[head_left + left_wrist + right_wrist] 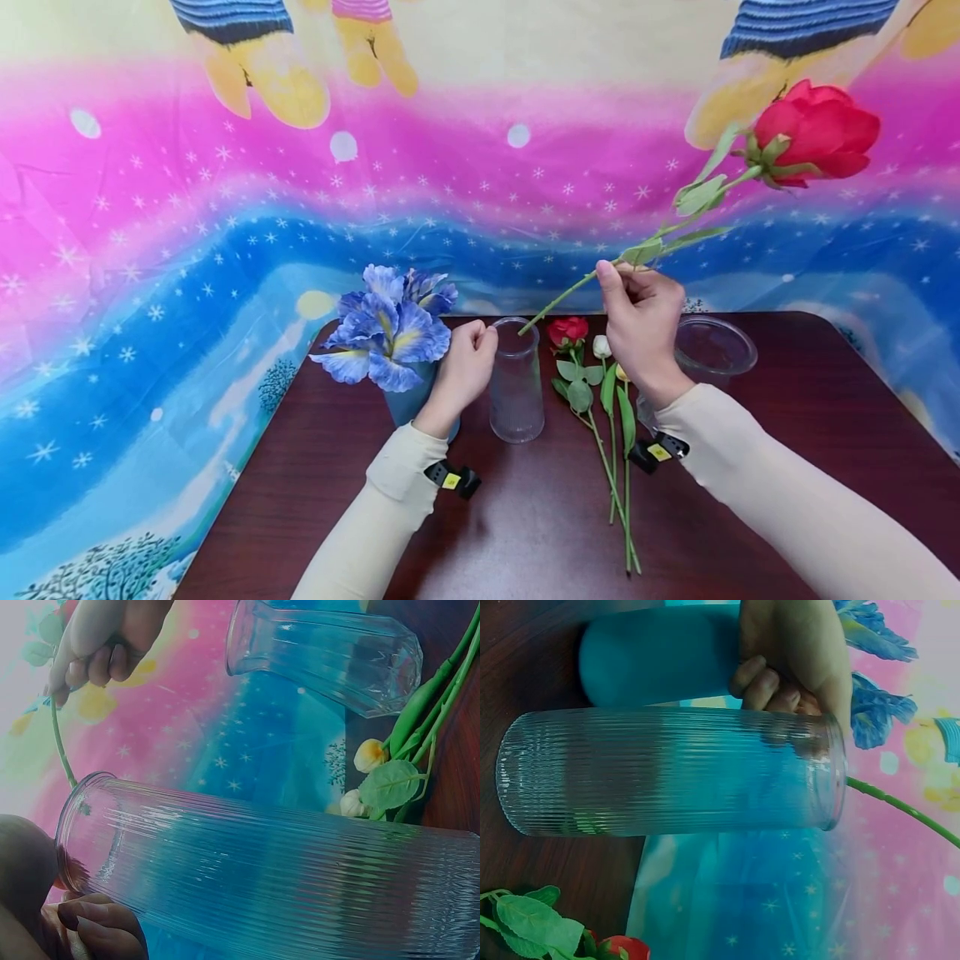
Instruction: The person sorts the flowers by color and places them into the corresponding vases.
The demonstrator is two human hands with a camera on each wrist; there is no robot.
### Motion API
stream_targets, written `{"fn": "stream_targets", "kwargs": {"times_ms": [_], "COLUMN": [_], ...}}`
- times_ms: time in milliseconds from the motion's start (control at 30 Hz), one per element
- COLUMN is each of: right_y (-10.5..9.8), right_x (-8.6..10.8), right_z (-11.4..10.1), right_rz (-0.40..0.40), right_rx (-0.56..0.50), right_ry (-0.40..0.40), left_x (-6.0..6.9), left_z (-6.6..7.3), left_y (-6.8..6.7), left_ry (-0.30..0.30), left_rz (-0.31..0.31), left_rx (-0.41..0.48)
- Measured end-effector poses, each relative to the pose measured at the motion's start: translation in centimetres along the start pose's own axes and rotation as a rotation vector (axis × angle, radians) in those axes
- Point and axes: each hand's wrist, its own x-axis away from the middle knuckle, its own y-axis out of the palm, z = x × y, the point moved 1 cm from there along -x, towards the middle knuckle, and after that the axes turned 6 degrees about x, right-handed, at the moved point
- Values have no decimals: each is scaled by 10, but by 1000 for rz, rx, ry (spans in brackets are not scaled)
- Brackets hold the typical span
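The left hand [467, 364] grips the ribbed vase [516, 404] at its rim, likely steadying it, while the right hand's fingers [613, 287] pinch a rose stem [562, 301] angled at the vase's mouth.

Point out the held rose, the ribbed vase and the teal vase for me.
Held rose [821, 133]: head view, on the red petals.
Ribbed vase [270, 855]: left wrist view, mid-wall.
Teal vase [660, 656]: right wrist view, on its side.

Ribbed vase [517, 396] — room in front, blue flowers [382, 333] left, stems [613, 490] right
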Motion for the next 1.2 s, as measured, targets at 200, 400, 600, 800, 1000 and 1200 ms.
{"fn": "stream_targets", "kwargs": {"times_ms": [200, 400, 600, 800, 1000, 1200], "right_y": [9, 17, 24, 32, 38, 42], "right_x": [3, 9, 14, 21, 26, 31], "right_z": [3, 10, 15, 17, 17, 16], "right_rz": [-42, -105, -153, -200, -279, -364], "right_rx": [63, 115, 163, 217, 295, 359], "right_ry": [45, 113, 141, 143, 160, 184], "left_x": [0, -1, -1, -1, 0, -1], "left_z": [0, 0, 0, 0, -1, -2], "left_y": [1, 1, 1, 1, 0, 0], "left_ry": [6, 22, 24, 26, 23, 25], "left_rz": [-4, -4, -6, -4, 4, 1], "left_rx": [-3, -22, -23, -22, -17, -30]}}
